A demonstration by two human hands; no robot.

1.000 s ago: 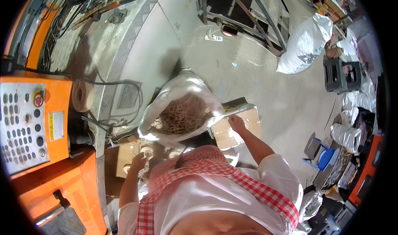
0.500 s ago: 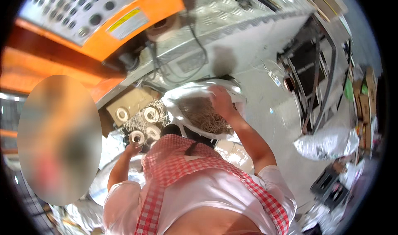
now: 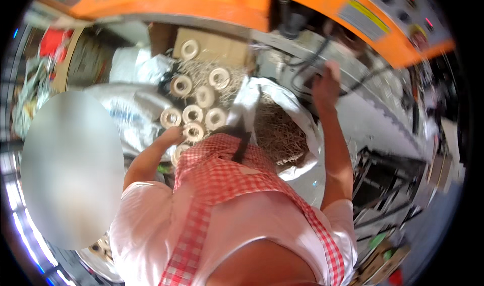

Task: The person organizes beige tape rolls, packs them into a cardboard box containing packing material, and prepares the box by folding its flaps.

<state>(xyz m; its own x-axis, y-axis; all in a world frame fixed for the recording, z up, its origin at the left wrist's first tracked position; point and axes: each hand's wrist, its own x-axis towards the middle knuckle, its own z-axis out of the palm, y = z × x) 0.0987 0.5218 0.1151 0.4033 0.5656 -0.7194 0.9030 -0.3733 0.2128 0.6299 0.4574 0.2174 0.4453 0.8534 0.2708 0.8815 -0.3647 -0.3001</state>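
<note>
Left hand (image 3: 174,134) at a pale ring (image 3: 201,131), right hand (image 3: 327,81) near black cable (image 3: 370,77), cannot tell either grip's opening or hold, strand-filled white sack (image 3: 246,98) between them

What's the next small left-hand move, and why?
Probably close the left hand on the pale ring just right of its fingertips: it looks within easy reach, with other rings crowded close by, though I can't tell whether the hand touches it.
</note>
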